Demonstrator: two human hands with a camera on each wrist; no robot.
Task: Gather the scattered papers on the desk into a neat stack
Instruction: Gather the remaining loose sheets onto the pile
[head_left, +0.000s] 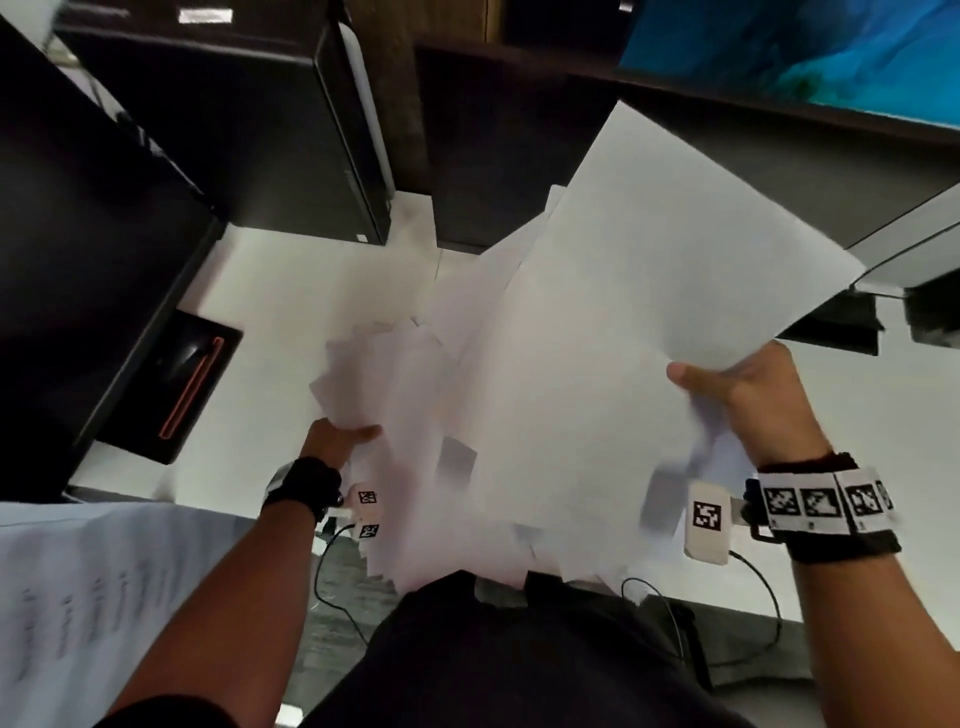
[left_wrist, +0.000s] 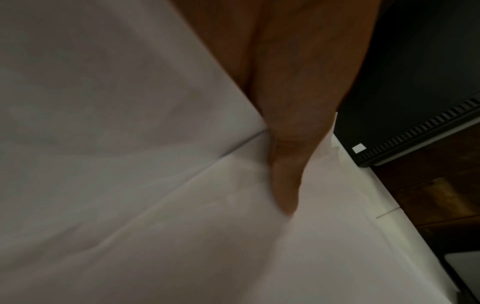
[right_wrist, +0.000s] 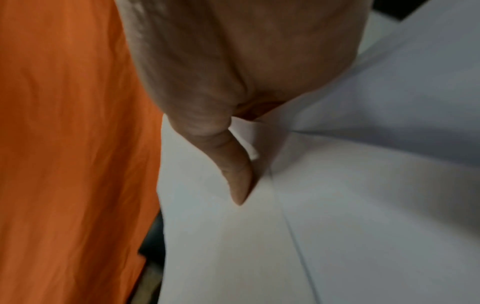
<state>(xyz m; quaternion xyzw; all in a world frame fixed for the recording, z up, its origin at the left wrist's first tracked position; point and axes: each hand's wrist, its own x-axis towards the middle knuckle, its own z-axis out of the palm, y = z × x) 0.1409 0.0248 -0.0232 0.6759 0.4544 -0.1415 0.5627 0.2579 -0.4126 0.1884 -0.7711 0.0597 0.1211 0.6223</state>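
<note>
Your left hand (head_left: 340, 434) and right hand (head_left: 748, 395) both pinch the fanned papers (head_left: 571, 364) held above the white surface (head_left: 291, 291); only the right wrist view shows orange cloth (right_wrist: 64, 144); fingers beneath stay hidden, sheets blurred

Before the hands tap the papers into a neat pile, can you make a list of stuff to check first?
1. Left hand holds its side of the papers: ok, thumb on top.
2. Right hand holds the other side: ok, thumb pinching the top sheet.
3. Edges lined up: not ok, corners fan out in many directions.
4. All sheets gathered: not ok, a printed sheet lies apart at lower left.
5. Bare white desk to tap the bundle on: ok, beneath the bundle.
6. No sheet slipping from the bottom: cannot tell, the lower edges are blurred.
</note>
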